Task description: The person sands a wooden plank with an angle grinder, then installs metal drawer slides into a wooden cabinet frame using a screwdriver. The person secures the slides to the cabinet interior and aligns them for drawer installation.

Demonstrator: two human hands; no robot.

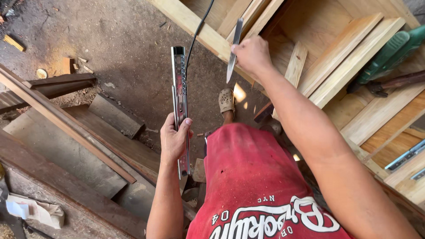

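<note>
Gripping a metal drawer slide upright, the left hand is closed around its lower half, above the dirt floor. The right hand is closed on a thinner separated slide rail, held over the edge of the wooden cabinet frame. The slide appears to be split into its two members; seating either one would call for lining it up squarely against a cabinet board.
</note>
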